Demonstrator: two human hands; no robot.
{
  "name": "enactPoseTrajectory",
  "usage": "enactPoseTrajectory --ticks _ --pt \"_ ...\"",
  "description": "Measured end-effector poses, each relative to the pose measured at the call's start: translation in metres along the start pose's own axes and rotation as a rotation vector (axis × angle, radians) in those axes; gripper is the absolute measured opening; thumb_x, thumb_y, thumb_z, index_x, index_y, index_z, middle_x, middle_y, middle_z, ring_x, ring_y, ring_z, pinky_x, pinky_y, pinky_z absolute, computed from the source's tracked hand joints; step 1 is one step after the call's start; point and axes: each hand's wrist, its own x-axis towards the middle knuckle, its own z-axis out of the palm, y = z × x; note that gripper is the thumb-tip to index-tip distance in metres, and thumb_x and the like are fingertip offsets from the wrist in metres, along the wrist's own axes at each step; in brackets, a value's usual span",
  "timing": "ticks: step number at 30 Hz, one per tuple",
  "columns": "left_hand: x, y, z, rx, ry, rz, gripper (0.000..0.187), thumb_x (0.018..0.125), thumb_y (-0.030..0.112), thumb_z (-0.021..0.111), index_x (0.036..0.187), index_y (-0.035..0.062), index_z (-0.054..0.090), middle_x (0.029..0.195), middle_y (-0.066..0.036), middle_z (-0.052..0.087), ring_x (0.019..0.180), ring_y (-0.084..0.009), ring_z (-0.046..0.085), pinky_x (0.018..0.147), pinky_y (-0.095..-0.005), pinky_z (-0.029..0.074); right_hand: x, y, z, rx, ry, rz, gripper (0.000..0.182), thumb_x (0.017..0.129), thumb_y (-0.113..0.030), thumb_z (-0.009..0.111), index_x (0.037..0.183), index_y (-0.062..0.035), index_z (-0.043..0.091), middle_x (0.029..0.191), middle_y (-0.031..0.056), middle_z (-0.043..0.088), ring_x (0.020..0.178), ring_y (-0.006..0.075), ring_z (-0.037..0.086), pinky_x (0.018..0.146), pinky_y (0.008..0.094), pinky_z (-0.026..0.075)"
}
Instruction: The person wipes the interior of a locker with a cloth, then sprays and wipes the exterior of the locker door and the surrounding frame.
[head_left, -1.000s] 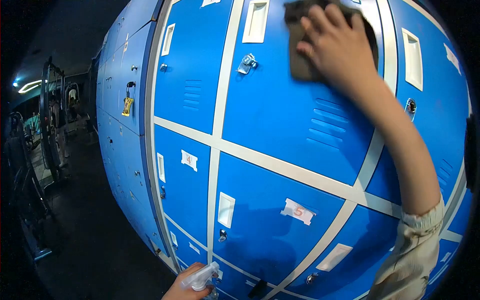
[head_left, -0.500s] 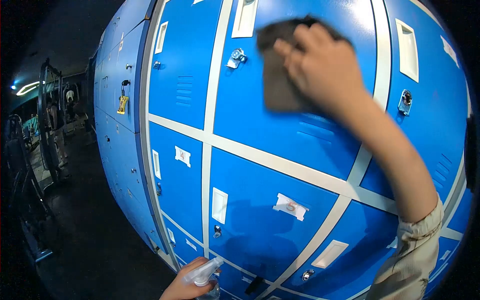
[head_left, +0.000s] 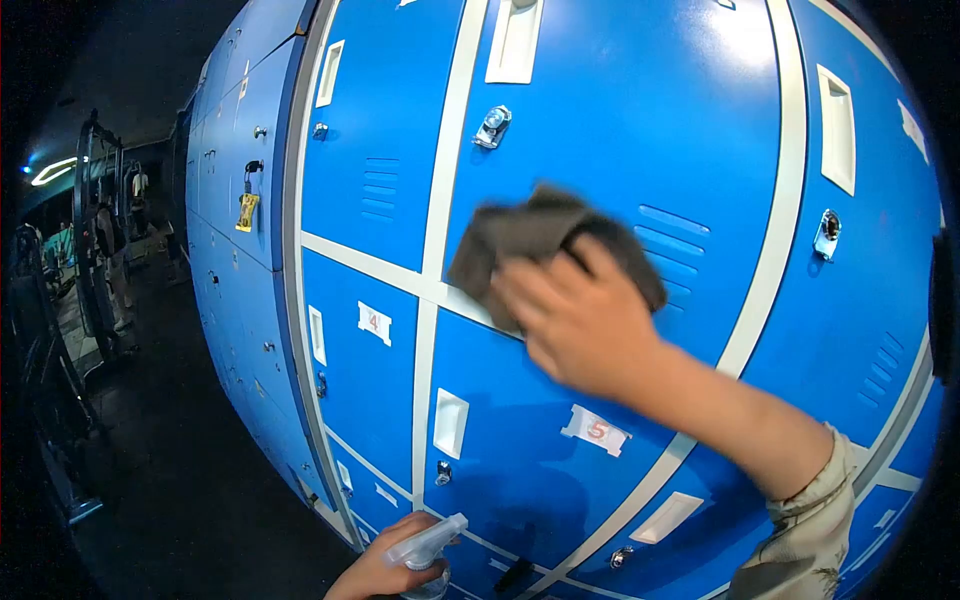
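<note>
Here, the right hand (head_left: 590,325) grips a bunched dark-grey cloth (head_left: 530,228) above the 5 label (head_left: 597,431), its long axis running roughly crosswise over a blue locker door (head_left: 620,120). Below and left of that label, the left hand (head_left: 385,568) is closed around a clear spray bottle (head_left: 425,545), nozzle pointing up and right; its contents cannot be made out. Lockers around the label are shut, hiding their insides.
</note>
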Motion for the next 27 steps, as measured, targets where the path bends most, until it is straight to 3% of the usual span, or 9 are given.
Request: enactPoseTrajectory --ticks 1,6,9,11,14,18,21,27 --pt "0.001 0.003 -0.003 -0.023 0.001 -0.014 0.047 0.069 0.004 0.077 0.113 0.0024 0.061 0.105 -0.010 0.062 0.098 -0.0218 0.062 0.085 -0.0346 0.048 -0.004 -0.009 0.003 0.004 0.016 -0.043 0.053 0.068 -0.029 0.068 0.117 -0.0099 0.063 0.109 0.0001 0.062 0.098 0.0198 0.055 0.096 0.0419 0.038" --pt "0.004 0.004 -0.016 -0.082 0.004 0.003 0.045 0.070 0.003 0.076 0.113 0.0023 0.061 0.105 -0.010 0.062 0.100 -0.0225 0.062 0.087 -0.0359 0.047 0.002 0.012 -0.007 0.059 -0.016 -0.032 0.043 0.073 -0.030 0.063 0.111 -0.0090 0.067 0.104 0.0001 0.064 0.098 0.0177 0.057 0.096 0.0365 0.038" --pt "0.007 0.006 -0.023 -0.057 -0.005 0.019 0.045 0.070 0.002 0.075 0.112 0.0019 0.061 0.104 -0.011 0.062 0.098 -0.0230 0.062 0.086 -0.0355 0.047 0.018 0.044 -0.021 -0.041 0.038 0.088 0.045 0.074 -0.028 0.062 0.117 -0.0152 0.064 0.097 0.0010 0.064 0.092 0.0194 0.058 0.092 0.0384 0.040" --pt "0.009 0.000 -0.028 -0.053 -0.007 0.021 0.043 0.070 0.003 0.075 0.111 0.0023 0.062 0.103 -0.010 0.062 0.097 -0.0233 0.062 0.086 -0.0354 0.047 0.030 0.078 -0.040 -0.217 0.060 0.173 0.043 0.077 -0.026 0.060 0.119 -0.0166 0.063 0.105 0.0024 0.065 0.093 0.0215 0.058 0.092 0.0397 0.039" --pt "0.012 -0.006 -0.036 0.003 -0.003 0.045 0.041 0.070 0.004 0.076 0.109 0.0031 0.063 0.103 -0.011 0.063 0.097 -0.0237 0.062 0.085 -0.0360 0.047 0.040 0.118 -0.052 -0.341 0.273 0.156 0.038 0.082 -0.024 0.057 0.118 -0.0149 0.063 0.124 0.0052 0.059 0.097 0.0239 0.058 0.093 0.0405 0.039" --pt "0.015 -0.009 -0.043 -0.025 -0.020 0.001 0.041 0.069 0.006 0.077 0.108 0.0037 0.064 0.103 -0.011 0.063 0.098 -0.0243 0.062 0.085 -0.0382 0.047 0.032 0.090 -0.051 -0.259 0.092 0.243 0.047 0.081 -0.018 0.056 0.128 -0.0155 0.056 0.132 0.0055 0.053 0.102 0.0287 0.054 0.100 0.0440 0.032" --pt "0.018 -0.012 -0.045 -0.034 -0.030 0.025 0.043 0.068 0.007 0.078 0.109 0.0035 0.064 0.104 -0.011 0.063 0.099 -0.0244 0.062 0.087 -0.0391 0.047 0.017 0.046 -0.036 -0.082 0.006 0.129 0.041 0.077 -0.026 0.063 0.116 -0.0136 0.062 0.107 0.0048 0.063 0.093 0.0241 0.058 0.096 0.0447 0.038" --pt "0.018 -0.003 -0.046 -0.074 -0.070 -0.038 0.043 0.069 0.006 0.077 0.109 0.0040 0.063 0.105 -0.010 0.063 0.100 -0.0241 0.061 0.088 -0.0383 0.046 0.000 -0.005 -0.007 0.173 -0.068 -0.038 0.045 0.075 -0.031 0.064 0.116 -0.0120 0.062 0.102 0.0018 0.065 0.100 0.0207 0.056 0.098 0.0413 0.037"
